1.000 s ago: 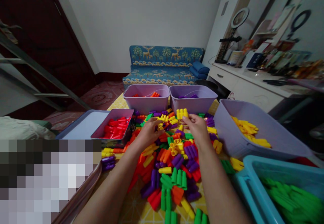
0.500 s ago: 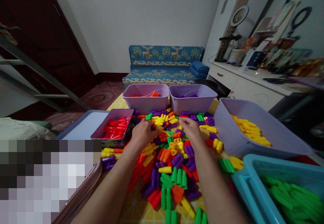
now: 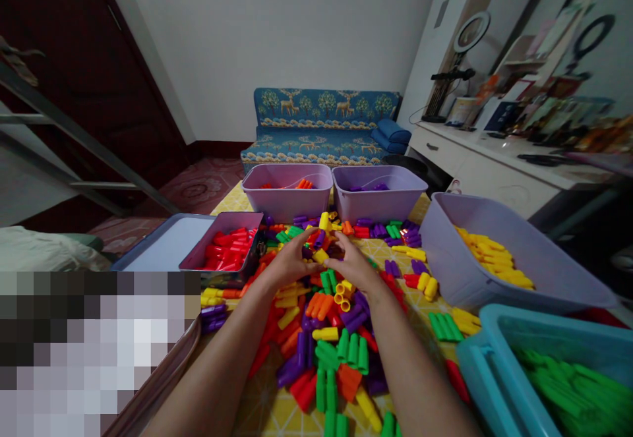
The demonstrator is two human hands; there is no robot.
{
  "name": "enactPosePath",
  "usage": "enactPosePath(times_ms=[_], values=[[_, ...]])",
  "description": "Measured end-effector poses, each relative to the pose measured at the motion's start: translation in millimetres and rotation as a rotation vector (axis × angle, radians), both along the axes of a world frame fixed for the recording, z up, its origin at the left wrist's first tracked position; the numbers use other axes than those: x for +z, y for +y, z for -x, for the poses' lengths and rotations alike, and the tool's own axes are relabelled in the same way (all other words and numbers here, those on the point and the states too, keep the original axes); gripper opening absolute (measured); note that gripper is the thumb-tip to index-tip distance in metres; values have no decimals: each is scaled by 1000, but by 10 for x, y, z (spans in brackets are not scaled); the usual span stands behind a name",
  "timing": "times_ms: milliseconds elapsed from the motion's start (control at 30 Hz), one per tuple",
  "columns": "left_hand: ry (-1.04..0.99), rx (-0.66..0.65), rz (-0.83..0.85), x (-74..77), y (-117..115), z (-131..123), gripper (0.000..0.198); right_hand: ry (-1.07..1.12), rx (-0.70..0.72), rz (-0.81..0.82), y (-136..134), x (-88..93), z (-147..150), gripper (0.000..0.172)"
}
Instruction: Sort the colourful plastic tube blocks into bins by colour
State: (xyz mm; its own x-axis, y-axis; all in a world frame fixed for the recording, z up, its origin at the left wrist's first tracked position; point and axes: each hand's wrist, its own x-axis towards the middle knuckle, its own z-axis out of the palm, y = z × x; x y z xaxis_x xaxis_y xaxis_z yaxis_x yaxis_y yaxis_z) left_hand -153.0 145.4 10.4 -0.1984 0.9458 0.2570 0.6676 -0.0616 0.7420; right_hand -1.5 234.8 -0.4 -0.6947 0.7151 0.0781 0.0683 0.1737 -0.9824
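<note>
Bullet-shaped plastic toy blocks in yellow, purple, red, orange and green lie heaped over the table's middle. My left hand (image 3: 289, 262) and my right hand (image 3: 352, 264) face each other at the far part of the heap, cupped around a loose cluster. Their fingers are curved and apart, with the fingertips partly hidden among the blocks. Between the palms shows a yellow block (image 3: 321, 256), and a second one (image 3: 324, 220) stands tilted up just beyond. Closer to me lie green blocks (image 3: 352, 349) joined in a row and orange blocks (image 3: 320, 306).
Two lilac bins (image 3: 287, 203) (image 3: 380, 200) stand at the back. A red-block box (image 3: 186, 266) is at left, beside a pale lid (image 3: 163, 242). On the right are a lilac bin (image 3: 448, 272) with yellow blocks and a blue bin (image 3: 487, 331) with green ones.
My right hand has swept left and both hands have drawn closer together, bunching blocks between them. Yellow patterned tablecloth now shows to the right of my right hand.
</note>
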Motion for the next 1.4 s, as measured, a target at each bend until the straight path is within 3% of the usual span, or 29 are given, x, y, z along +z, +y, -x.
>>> enactPosePath(times_ms=[100, 267, 433, 633, 767, 833, 933, 1000, 1100, 1167, 1300, 1400], values=[[9, -45, -119, 42, 16, -49, 63, 105, 31, 49, -55, 106, -2, 62], [-16, -56, -230, 88, 38, -84, 33, 173, 15, -15, -42, 282, -80, 44], [-84, -28, -183, 97, 37, -102, 20, 126, -23, -62, 0, 291, -96, 32], [107, -242, -37, 213, -27, -191, 23, -80, -287, -356, 2, 265, -97, 23], [168, 4, -12, 188, -30, -114, 30, -221, -439, -440, 4, 333, -167, 29], [166, 130, 14, 177, -30, -55, 32, -186, -385, -403, 7, 374, -182, 30], [109, 195, 52, 212, -47, 5, 33, 78, -335, -188, 35, 470, -211, 32], [75, 204, 63, 254, -61, 19, 35, 379, -493, -73, 76, 581, -282, 36], [41, 181, 60, 295, -66, 13, 38, 853, -803, -58, 158, 769, -468, 30], [17, 156, 58, 306, -61, 3, 39, 1012, -888, -11, 203, 841, -576, 25], [61, 107, 87, 388, -115, 5, 41, 860, -869, 212, 204, 775, -563, 30], [200, 78, 168, 540, -262, 66, 39, 564, -722, 204, 146, 665, -419, 34]])
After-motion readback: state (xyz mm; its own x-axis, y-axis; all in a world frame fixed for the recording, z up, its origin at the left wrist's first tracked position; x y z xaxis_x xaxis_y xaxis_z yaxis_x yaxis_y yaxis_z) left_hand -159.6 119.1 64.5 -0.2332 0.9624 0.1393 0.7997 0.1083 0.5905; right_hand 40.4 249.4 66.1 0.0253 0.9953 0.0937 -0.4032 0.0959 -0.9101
